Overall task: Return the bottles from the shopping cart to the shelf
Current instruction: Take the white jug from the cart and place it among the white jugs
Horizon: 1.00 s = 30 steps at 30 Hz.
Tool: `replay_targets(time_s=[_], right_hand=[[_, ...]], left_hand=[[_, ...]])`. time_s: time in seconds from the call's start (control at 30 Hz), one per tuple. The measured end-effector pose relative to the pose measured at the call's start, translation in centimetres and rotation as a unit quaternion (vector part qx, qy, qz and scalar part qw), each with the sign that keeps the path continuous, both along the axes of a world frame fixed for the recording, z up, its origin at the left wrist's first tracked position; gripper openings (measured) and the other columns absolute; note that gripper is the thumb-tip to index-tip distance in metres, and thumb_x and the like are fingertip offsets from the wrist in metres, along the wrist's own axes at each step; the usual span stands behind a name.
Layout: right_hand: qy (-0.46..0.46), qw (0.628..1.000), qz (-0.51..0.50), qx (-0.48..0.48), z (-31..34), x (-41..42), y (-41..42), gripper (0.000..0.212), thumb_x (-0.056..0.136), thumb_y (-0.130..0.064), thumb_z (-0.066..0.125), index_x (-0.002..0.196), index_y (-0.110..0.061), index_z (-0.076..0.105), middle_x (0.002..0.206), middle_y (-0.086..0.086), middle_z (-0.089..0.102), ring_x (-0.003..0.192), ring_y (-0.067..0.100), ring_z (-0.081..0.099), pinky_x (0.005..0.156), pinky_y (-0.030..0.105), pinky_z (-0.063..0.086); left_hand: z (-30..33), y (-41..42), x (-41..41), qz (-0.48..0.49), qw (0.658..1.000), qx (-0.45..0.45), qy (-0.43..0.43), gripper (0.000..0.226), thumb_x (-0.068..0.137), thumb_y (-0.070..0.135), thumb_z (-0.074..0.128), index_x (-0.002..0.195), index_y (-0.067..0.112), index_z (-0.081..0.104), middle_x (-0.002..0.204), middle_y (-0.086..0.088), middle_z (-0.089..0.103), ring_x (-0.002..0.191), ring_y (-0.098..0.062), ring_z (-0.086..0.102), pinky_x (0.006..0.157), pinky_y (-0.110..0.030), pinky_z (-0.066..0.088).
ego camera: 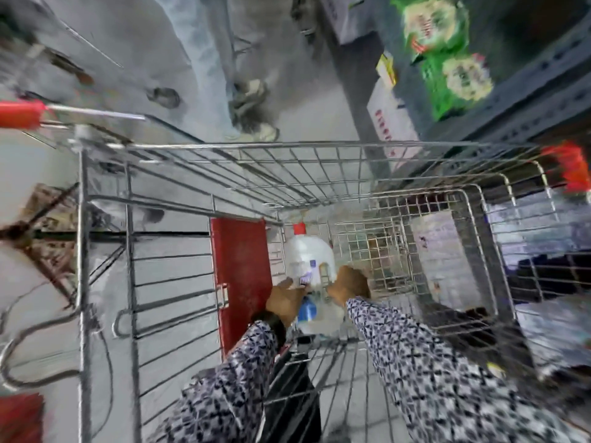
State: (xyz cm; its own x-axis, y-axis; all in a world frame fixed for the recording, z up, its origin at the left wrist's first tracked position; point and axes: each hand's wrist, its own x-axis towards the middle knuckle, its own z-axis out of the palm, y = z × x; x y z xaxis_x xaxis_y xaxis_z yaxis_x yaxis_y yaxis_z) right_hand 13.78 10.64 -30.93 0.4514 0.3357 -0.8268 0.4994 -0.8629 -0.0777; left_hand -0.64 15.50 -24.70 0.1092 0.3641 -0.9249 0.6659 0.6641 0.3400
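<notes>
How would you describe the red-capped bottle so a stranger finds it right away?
Look inside the wire shopping cart, beside its red panel. The white jug lies just beyond both hands. Its red cap sets it apart from the blue-capped bottle between the wrists.

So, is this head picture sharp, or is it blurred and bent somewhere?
Head view: strong motion blur toward the edges, so the green packets on the shelf smear; the wide lens bows the cart wires; sharpest near the centre, where both hands, left hand and right hand, meet the white bottle, though label text stays unreadable.
</notes>
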Motion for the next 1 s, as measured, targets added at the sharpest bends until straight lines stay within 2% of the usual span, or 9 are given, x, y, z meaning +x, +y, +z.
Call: replay_targets(time_s=[0.1,0.23,0.33,0.4,0.53,0.7,0.83,0.93,1.0], right_hand=[[0.007,1.000,-0.001,0.023,1.8,-0.1,0.2,0.013,0.088,-0.015,0.078,0.097,-0.006,0.076,0.108,0.016,0.079,0.100,0.032,0.077,0.068,0.031,0.057],[0.041,0.996,-0.051,0.053,8.6,2.5,-1.1,0.020,0.072,-0.013,0.085,0.087,-0.003,0.076,0.090,0.011,0.079,0.082,0.028,0.075,0.063,0.032,0.063],[0.083,0.981,-0.090,0.150,15.5,5.0,-4.3,0.027,0.045,-0.025,0.081,0.067,-0.008,0.078,0.070,0.003,0.080,0.067,0.024,0.079,0.057,0.041,0.067],[0.072,0.960,-0.117,0.244,21.3,6.0,-7.5,0.016,0.059,-0.025,0.080,0.060,-0.010,0.074,0.063,-0.001,0.076,0.058,0.018,0.074,0.051,0.035,0.060],[0.009,0.886,-0.207,0.416,35.3,6.7,-16.7,0.030,0.065,-0.035,0.069,0.061,-0.006,0.060,0.053,-0.001,0.054,0.054,0.009,0.047,0.054,0.033,0.037],[-0.004,0.748,-0.278,0.603,51.3,5.6,-28.7,0.037,0.080,-0.030,0.077,0.094,0.004,0.073,0.078,0.017,0.074,0.073,0.013,0.059,0.068,0.037,0.044],[-0.092,0.682,-0.259,0.678,60.0,4.4,-35.4,0.016,0.092,-0.018,0.074,0.107,-0.016,0.079,0.101,0.016,0.081,0.088,0.010,0.067,0.081,0.036,0.052],[-0.150,0.645,-0.245,0.708,63.6,4.4,-38.7,0.010,0.093,-0.011,0.074,0.096,-0.019,0.081,0.086,0.003,0.082,0.077,0.001,0.064,0.073,0.025,0.052],[-0.165,0.631,-0.251,0.715,65.4,4.4,-40.0,0.021,0.094,0.001,0.070,0.093,-0.019,0.077,0.072,-0.016,0.078,0.066,-0.010,0.064,0.064,0.010,0.049]], left_hand=[[2.3,-0.3,0.1,0.040,0.999,0.015,-0.001,0.018,0.098,0.010,0.053,0.109,0.015,0.066,0.110,-0.013,0.070,0.105,-0.033,0.068,0.090,-0.044,0.056],[8.7,-1.0,1.3,0.059,0.996,0.048,-0.053,0.039,0.106,0.019,0.046,0.139,0.000,0.044,0.126,-0.009,0.064,0.099,-0.015,0.059,0.064,-0.017,0.045],[14.4,-2.0,1.8,0.087,0.984,0.021,-0.157,0.021,0.105,0.020,0.045,0.114,0.010,0.061,0.082,0.005,0.080,0.062,-0.002,0.073,0.052,-0.018,0.054],[19.5,-3.2,1.9,0.075,0.974,0.008,-0.212,0.021,0.103,0.024,0.049,0.114,0.017,0.065,0.078,0.010,0.077,0.071,-0.009,0.072,0.061,-0.024,0.054],[31.0,-7.9,2.4,-0.039,0.924,0.039,-0.379,0.040,0.089,0.017,0.063,0.130,0.020,0.060,0.117,-0.002,0.076,0.100,-0.020,0.071,0.083,-0.035,0.056],[45.0,-15.9,5.5,-0.169,0.810,0.145,-0.543,0.058,0.092,0.008,0.059,0.146,0.028,0.050,0.141,-0.001,0.066,0.125,-0.022,0.067,0.094,-0.039,0.060],[52.7,-20.5,7.8,-0.219,0.730,0.190,-0.619,0.062,0.100,-0.003,0.050,0.154,0.026,0.039,0.151,-0.006,0.057,0.140,-0.033,0.053,0.107,-0.053,0.052],[56.5,-22.9,9.0,-0.254,0.673,0.213,-0.661,0.062,0.101,-0.003,0.051,0.156,0.021,0.034,0.154,-0.010,0.052,0.144,-0.033,0.048,0.117,-0.065,0.036],[58.1,-23.8,10.0,-0.253,0.662,0.216,-0.671,0.062,0.099,-0.001,0.054,0.154,0.025,0.039,0.148,-0.013,0.059,0.139,-0.030,0.054,0.114,-0.062,0.041]])
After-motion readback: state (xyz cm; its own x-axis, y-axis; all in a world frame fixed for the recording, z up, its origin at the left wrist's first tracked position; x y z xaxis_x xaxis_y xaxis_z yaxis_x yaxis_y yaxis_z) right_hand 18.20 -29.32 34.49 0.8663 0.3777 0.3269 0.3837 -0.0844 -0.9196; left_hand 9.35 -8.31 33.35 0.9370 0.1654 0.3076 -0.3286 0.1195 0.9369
